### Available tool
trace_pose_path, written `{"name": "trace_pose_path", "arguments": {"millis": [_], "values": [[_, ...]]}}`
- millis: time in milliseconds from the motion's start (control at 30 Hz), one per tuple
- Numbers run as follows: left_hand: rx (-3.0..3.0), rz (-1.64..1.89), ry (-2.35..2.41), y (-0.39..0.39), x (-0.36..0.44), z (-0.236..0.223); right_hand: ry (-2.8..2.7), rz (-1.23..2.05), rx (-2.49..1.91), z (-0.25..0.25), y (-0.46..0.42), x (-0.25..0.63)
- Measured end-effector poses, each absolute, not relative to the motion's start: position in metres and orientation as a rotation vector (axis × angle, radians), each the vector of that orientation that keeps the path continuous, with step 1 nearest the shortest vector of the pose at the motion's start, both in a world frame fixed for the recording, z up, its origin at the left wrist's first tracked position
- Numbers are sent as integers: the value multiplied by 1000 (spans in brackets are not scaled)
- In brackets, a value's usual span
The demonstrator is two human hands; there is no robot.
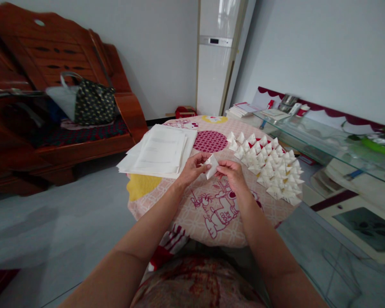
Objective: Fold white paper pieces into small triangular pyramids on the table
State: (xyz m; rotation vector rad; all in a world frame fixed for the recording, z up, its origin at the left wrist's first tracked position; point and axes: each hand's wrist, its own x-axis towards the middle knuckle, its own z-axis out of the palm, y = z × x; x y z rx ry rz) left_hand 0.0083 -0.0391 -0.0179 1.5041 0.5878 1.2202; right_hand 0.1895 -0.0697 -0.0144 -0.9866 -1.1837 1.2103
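A small folded piece of white paper (pixel 212 167) is held above the middle of the round table. My left hand (pixel 195 166) pinches its left side between thumb and fingers. On its right edge my right hand (pixel 231 170) grips it the same way. To the left lies a stack of white paper sheets (pixel 162 149), some with faint print. At the right stand many small folded white paper pieces (pixel 269 164) in rows, their points upward. Under my hands the patterned tablecloth (pixel 186 205) shows pink, yellow and magenta cartoon prints.
A glass-topped cabinet (pixel 327 141) runs along the right, bearing a booklet stack (pixel 242 108) and several small items. A wooden sofa (pixel 67 47) with a dark patterned bag (pixel 94 102) is at the left. Behind the table stands a tall white air conditioner (pixel 213 72).
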Motion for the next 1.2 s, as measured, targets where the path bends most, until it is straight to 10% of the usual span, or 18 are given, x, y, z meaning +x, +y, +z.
{"name": "trace_pose_path", "arguments": {"millis": [1200], "values": [[1982, 1184, 892, -52, 15, -17, -1309, 1066, -1151, -13, -71, 188]]}}
